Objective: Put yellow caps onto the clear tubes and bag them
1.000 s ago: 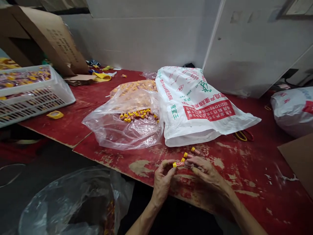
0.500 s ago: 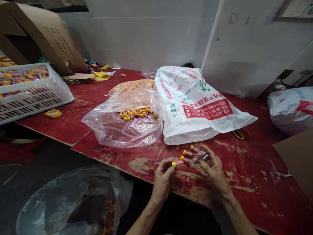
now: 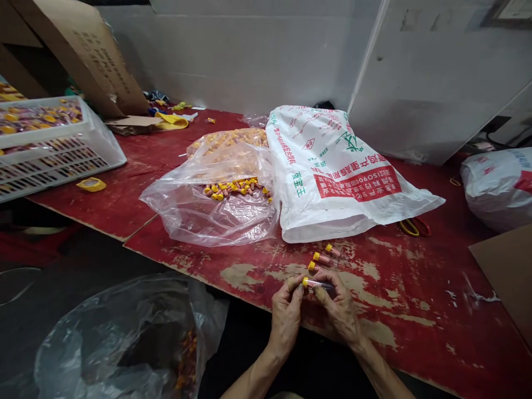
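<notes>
My left hand point(image 3: 286, 310) and my right hand point(image 3: 338, 305) meet at the near edge of the red table point(image 3: 415, 299), both pinched on one small tube with a yellow cap point(image 3: 312, 284). The left fingers sit at the cap end, the right fingers close round the body. Two or three more yellow-capped tubes point(image 3: 322, 257) lie on the table just beyond my hands. Further back a clear plastic bag point(image 3: 216, 205) lies open with several such tubes point(image 3: 233, 188) spilling inside it.
A white printed sack point(image 3: 336, 172) lies beside the clear bag. A white crate point(image 3: 54, 149) of tubes stands far left, cardboard point(image 3: 91, 55) behind it. Another white sack point(image 3: 499, 183) and a cardboard sheet point(image 3: 507, 271) are at right. Scissors point(image 3: 413, 226) peek from under the sack. A clear bag point(image 3: 124, 338) hangs below the table edge.
My right hand drew back from the loose tubes toward the table edge and closed with the left on a single tube. The other tubes now lie free on the table.
</notes>
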{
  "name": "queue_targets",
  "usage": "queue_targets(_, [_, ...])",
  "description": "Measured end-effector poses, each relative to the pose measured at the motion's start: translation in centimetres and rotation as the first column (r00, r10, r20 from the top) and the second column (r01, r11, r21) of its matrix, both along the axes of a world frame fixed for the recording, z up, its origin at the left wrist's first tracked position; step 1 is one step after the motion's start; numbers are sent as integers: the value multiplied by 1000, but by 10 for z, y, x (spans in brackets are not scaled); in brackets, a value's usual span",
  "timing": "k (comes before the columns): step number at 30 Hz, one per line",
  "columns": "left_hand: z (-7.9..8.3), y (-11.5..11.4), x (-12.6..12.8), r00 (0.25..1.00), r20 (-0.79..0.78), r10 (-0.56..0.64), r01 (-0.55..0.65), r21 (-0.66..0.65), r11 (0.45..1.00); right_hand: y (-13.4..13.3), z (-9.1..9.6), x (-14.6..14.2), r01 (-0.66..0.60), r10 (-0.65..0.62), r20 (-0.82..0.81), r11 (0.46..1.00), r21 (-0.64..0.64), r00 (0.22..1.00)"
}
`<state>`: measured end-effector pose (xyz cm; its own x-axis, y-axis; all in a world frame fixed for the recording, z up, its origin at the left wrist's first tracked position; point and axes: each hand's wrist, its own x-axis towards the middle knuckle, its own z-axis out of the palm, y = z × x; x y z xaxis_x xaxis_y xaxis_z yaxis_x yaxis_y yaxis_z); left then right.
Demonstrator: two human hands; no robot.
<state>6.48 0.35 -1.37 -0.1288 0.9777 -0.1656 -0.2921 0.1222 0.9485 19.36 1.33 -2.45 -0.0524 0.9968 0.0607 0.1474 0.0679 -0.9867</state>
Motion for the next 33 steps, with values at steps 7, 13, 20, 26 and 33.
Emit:
queue_targets(7, [-3, 7, -13, 947, -302, -108, 148, 113, 983, 1, -29, -5, -22, -64, 280, 955, 295, 958])
queue_targets(13, [14, 59, -63, 675, -708, 209, 54, 330, 943, 21, -39, -7, -258, -263, 615, 736, 626, 744])
queue_targets(20, [17, 194, -142, 157, -937, 311, -99, 298, 949, 37, -57, 26, -343, -444, 679, 623, 703, 585])
queue_targets(26, [9, 278, -175, 78, -979, 191, 2, 191, 982, 75, -54, 90, -383, -583, 697, 583, 717, 417])
queue_targets(33, [0, 282, -187, 97, -987, 129, 8, 130, 991, 178, -38, 110, -126, -460, 869, 865, 485, 182])
